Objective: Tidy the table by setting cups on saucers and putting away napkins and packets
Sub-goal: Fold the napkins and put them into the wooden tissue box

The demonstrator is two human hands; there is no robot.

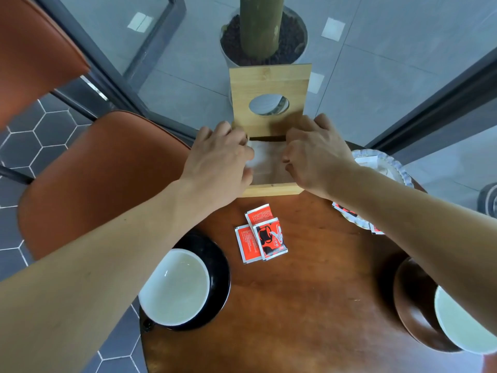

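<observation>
A bamboo napkin holder (269, 84) with a round hole in its raised lid stands at the table's far edge. White napkins (265, 160) lie inside it. My left hand (220, 160) and my right hand (317, 154) grip the napkins from either side, pressing them into the holder. Three red packets (262, 235) lie overlapped mid-table. A white cup (176, 288) sits on a black saucer (219, 267) at the near left. Another white cup (457, 327) rests on a brown saucer (411, 300) at the right, partly hidden by my arm.
A white scalloped dish (390, 162) with packets sits at the far right; more red packets (347, 211) peek from under my right arm. Two orange chairs (102, 179) stand left of the round wooden table (309, 305). A potted trunk (262, 30) stands behind glass.
</observation>
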